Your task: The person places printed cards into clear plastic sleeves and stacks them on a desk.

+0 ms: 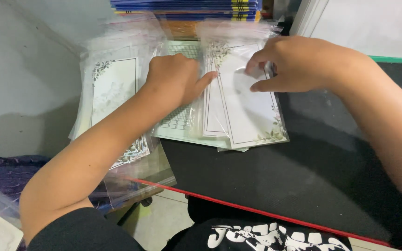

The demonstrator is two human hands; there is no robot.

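Note:
My left hand (175, 76) presses down on a clear plastic sleeve and the left edge of white cards with leafy corners (247, 109). My right hand (294, 65) pinches the top of the clear sleeve (238, 32) over those cards, thumb and fingers closed on the plastic. Under the cards lies a pale green gridded sheet (177, 118). All of this rests on a black mat (303, 176) with a red front edge.
A pile of bagged cards with floral borders (112, 88) sits at the left, overhanging the mat. A stack of blue-edged books (187, 7) stands at the back. A white board (368, 25) leans at the back right. Purple fabric (5, 172) lies lower left.

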